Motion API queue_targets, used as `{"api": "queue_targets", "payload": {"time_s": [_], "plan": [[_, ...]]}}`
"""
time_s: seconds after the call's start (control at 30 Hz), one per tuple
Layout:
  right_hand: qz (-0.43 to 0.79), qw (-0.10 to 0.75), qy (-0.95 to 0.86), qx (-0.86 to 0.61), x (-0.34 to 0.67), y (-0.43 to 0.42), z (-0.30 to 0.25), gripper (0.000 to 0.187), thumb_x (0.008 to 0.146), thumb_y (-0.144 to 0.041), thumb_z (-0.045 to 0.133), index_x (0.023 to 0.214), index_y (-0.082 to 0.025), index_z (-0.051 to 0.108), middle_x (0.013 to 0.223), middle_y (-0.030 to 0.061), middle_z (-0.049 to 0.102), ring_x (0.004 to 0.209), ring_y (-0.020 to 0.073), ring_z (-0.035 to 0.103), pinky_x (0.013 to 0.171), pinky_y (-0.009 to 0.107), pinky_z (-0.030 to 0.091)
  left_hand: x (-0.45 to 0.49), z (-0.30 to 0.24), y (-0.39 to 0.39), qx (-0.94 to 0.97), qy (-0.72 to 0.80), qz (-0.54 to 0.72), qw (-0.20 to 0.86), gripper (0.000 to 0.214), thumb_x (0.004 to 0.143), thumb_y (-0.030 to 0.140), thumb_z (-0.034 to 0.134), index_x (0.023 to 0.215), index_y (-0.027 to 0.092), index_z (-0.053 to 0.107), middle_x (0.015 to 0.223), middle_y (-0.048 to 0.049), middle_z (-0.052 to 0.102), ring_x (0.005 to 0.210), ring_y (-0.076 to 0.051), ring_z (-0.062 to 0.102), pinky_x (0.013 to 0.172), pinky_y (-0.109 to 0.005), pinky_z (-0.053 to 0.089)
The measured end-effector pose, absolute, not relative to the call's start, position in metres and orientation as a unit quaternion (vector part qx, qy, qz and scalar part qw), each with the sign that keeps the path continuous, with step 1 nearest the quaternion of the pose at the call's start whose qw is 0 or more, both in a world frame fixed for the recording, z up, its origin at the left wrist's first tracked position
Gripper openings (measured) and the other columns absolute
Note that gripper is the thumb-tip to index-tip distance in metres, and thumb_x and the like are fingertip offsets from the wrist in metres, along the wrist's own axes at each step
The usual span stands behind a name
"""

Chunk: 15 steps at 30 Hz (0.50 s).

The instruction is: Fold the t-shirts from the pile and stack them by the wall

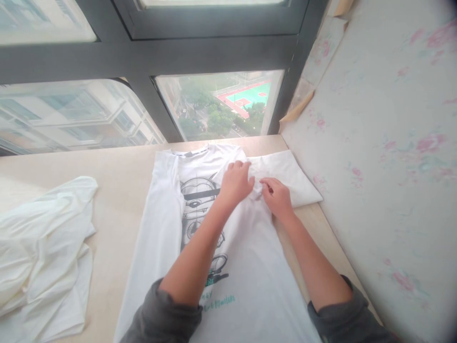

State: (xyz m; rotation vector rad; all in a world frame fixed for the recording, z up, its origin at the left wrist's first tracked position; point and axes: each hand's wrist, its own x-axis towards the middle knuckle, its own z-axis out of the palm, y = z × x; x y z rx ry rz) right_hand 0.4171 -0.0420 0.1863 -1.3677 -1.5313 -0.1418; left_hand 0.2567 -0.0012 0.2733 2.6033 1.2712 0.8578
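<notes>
A white T-shirt (246,257) with a black line print and green lettering lies front up, its collar toward the window. One side is folded inward over the edge of the print, while the sleeve (285,174) on the other side stretches out to the right. My left hand (236,181) is closed on the shirt near the base of that sleeve, fingers curled into the cloth. Just to its right, my right hand (276,195) pinches bunched fabric at the underarm. My fingertips are partly hidden by cloth and knuckles.
A crumpled white cloth (46,252) lies at the left on the pale wooden surface (114,205). Dark window frames (214,55) rise behind the surface. A floral-papered wall (385,157) with peeling edges bounds the right side.
</notes>
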Motion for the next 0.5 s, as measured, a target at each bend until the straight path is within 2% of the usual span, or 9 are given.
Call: {"api": "queue_targets", "payload": {"time_s": [0.1,0.23,0.37,0.5], "plan": [[-0.061,0.497,-0.640,-0.583,0.416,-0.042,0.187,0.030,0.096,-0.027,0.042,0.096,-0.019,0.070,0.099,0.0104,0.072,0.096,0.0245,0.064,0.090,0.037,0.048,0.245,0.234,-0.097,0.908,0.370,0.188,0.063,0.026,0.090,0.032,0.055,0.111,0.018,0.061,0.104,-0.0094,0.062,0.098,-0.026,0.059,0.082,-0.037,0.049],[-0.055,0.486,-0.633,-0.600,0.416,-0.041,0.187,0.028,0.095,-0.030,0.046,0.094,-0.019,0.071,0.099,0.0103,0.072,0.096,0.0240,0.063,0.092,0.034,0.045,0.257,0.161,-0.221,0.948,0.299,0.096,0.060,0.023,0.084,0.034,0.063,0.099,0.017,0.063,0.092,-0.0080,0.063,0.081,-0.025,0.062,0.062,-0.034,0.048],[-0.028,0.481,-0.621,-0.619,0.418,-0.042,0.189,0.028,0.094,-0.031,0.047,0.089,-0.019,0.071,0.095,0.0073,0.072,0.092,0.0210,0.063,0.088,0.031,0.045,0.275,0.104,-0.292,0.943,0.292,0.155,-0.021,0.043,0.089,0.028,0.060,0.125,0.006,0.059,0.077,-0.0072,0.064,0.063,-0.020,0.062,0.052,-0.031,0.041],[-0.006,0.471,-0.616,-0.631,0.422,-0.044,0.194,0.029,0.093,-0.033,0.048,0.092,-0.017,0.073,0.096,0.0062,0.073,0.089,0.0195,0.063,0.084,0.029,0.045,0.267,0.095,-0.308,0.930,0.300,0.209,-0.044,0.051,0.090,0.033,0.060,0.135,0.010,0.053,0.074,-0.0034,0.061,0.061,-0.018,0.060,0.052,-0.032,0.036]]}}
